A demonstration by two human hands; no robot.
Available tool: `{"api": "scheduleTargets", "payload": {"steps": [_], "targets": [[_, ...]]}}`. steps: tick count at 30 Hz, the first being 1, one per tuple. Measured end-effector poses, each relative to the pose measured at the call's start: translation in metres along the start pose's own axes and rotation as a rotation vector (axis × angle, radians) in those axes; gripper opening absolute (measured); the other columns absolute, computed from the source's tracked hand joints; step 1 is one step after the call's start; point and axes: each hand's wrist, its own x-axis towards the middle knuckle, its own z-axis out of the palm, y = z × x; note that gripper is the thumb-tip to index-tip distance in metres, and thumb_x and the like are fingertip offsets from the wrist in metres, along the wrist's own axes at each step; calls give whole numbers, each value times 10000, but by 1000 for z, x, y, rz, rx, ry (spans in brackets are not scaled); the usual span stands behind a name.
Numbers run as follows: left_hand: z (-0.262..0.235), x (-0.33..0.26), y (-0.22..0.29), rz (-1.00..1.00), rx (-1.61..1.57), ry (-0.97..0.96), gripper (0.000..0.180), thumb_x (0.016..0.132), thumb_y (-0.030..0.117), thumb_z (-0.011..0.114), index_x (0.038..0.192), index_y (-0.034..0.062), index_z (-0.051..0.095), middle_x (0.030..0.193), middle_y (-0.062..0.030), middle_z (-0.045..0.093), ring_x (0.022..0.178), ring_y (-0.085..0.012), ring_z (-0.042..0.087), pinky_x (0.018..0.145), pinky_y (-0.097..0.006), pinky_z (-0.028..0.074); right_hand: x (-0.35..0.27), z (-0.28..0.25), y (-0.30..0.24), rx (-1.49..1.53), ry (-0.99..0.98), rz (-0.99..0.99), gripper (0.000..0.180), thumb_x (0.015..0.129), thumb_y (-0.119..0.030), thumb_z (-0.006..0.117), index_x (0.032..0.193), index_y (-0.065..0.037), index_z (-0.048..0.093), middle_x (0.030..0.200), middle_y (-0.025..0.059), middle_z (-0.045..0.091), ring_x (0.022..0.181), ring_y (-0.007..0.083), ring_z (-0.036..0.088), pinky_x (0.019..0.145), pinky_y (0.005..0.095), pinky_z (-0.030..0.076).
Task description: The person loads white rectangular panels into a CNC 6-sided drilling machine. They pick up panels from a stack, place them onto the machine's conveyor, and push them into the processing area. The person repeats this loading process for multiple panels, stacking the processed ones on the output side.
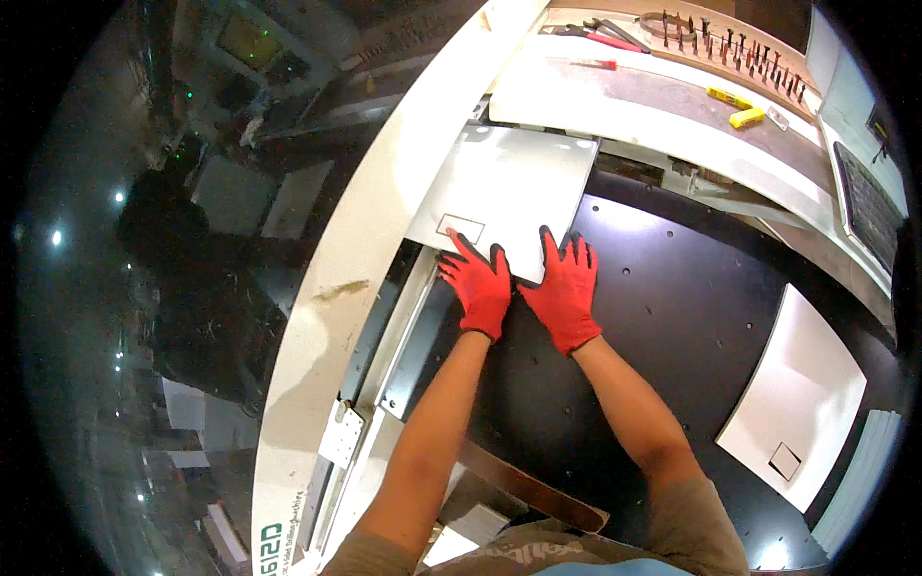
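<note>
A glossy white panel (514, 173) lies flat ahead of me, partly over a black work surface. Near its left front edge is a small outlined rectangle. Both my hands wear red gloves with dark fingertips. My left hand (476, 288) is at the panel's near edge, fingers spread, with one fingertip close to the outlined rectangle. At the near right corner is my right hand (565, 293), its thumb and forefinger apart on either side of the corner and the other fingers stretched forward. Neither hand is closed around the panel.
A second white panel (802, 403) with a square mark lies at the right on the black surface (663, 317). Beyond, a shelf (653, 101) carries yellow cutters (746, 117) and a rack of bits (740, 53). A pale machine beam (331, 278) and dark glossy cover (211, 288) border the left.
</note>
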Motion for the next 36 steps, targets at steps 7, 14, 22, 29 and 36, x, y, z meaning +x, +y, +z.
{"api": "scheduleTargets", "payload": {"steps": [7,14,22,29,36], "targets": [[0,1,1,-36,20,-34,1031,1022,546,532,1675,27,-73,1539,-520,282,1485,-640,246,1254,-642,152,0,0,-2,1,2,3,1016,733,-455,890,1575,-109,437,1390,306,580,1433,460,434,1223,571,249],[1,-1,0,42,19,27,994,1044,505,519,1666,-16,-54,1500,-555,290,1456,-667,271,1235,-664,168,-2,2,1,11,26,-16,988,744,-463,882,1560,-107,453,1355,321,597,1407,471,454,1213,582,258],[0,0,0,-2,-13,-5,1002,1036,518,536,1676,29,-60,1505,-554,285,1464,-673,250,1245,-658,159,-1,5,-1,3,26,-21,972,749,-470,877,1550,-118,455,1362,299,591,1416,466,441,1207,576,267],[1,1,1,-21,18,-11,1010,1032,543,535,1681,51,-62,1537,-521,287,1491,-639,241,1255,-644,156,-1,4,-1,-25,61,-32,987,711,-481,890,1528,-105,484,1307,284,617,1370,454,474,1177,557,299],[32,14,-19,166,580,248,991,1013,704,440,1668,2,195,1339,-368,598,1122,-491,629,971,-625,467,-12,4,14,-83,286,-55,813,774,-540,772,1385,-25,627,1125,255,644,1117,401,565,977,514,404]]}}
